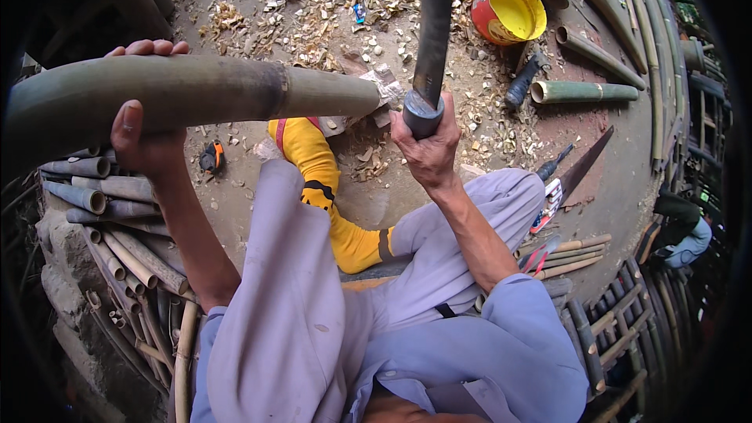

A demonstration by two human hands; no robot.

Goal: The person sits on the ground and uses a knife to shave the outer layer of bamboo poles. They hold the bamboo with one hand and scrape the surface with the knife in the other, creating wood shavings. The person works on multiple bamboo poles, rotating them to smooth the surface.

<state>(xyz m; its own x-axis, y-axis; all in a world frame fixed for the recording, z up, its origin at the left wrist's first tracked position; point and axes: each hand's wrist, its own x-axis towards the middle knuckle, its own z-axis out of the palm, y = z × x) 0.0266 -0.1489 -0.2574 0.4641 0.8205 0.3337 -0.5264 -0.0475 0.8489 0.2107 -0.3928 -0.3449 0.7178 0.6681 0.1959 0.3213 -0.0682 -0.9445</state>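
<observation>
My left hand [149, 137] is wrapped around a thick bamboo pole [207, 88], thumb in front and fingers over its far side. The pole runs in from the left edge, and its cut end sits beside a pale, chipped piece of wood [384, 84] on the ground. In my closed right hand [433, 145] is a machete [435, 23]; its dark blade points away from me. A grey rounded end of the handle shows at the fist. The blade is apart from the bamboo, just right of its cut end. The blade's tip lies beyond the top edge.
Chips cover the ground ahead. A red-and-yellow bucket [523, 12] stands at far right, near cut bamboo tubes [587, 92]. A handsaw [580, 168] and pliers [540, 254] lie right of my knee. An orange-black tape measure [211, 157] and stacked bamboo [117, 188] are left.
</observation>
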